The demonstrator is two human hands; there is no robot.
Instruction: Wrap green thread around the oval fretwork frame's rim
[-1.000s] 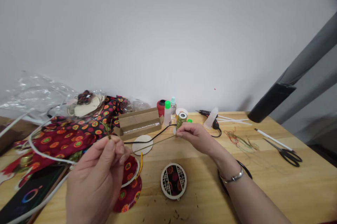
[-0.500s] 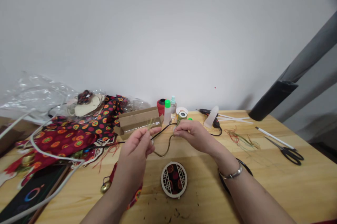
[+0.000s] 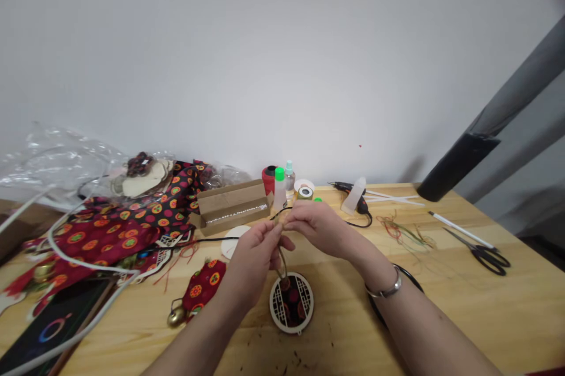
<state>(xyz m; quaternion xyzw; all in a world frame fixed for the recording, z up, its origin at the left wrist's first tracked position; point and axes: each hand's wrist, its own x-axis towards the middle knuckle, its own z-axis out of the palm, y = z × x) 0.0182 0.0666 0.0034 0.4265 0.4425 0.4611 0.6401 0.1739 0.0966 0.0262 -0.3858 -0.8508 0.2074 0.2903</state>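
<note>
My left hand [image 3: 255,259] and my right hand [image 3: 316,226] meet above the middle of the table. Both are closed, pinching a thin olive-green cord [image 3: 283,259] at their fingertips. A loop of it hangs down over the top edge of a round ornament [image 3: 292,303]. That ornament has a pale lattice frame over dark patterned fabric and lies flat. Left of my left wrist lies a red patterned fabric piece [image 3: 203,286] with a brass bell [image 3: 176,316]. The cord's ends are hidden by my fingers.
An open cardboard box [image 3: 233,205], a green-capped bottle [image 3: 280,189] and a thread spool [image 3: 305,192] stand behind my hands. Right are a glue gun [image 3: 353,192], loose threads [image 3: 404,232] and scissors [image 3: 481,253]. Patterned cloth [image 3: 128,229] and a phone [image 3: 55,326] are left.
My left hand has moved right and up to meet my right hand. The cord between them now hangs as a loop over the ornament. More of the red fabric piece shows.
</note>
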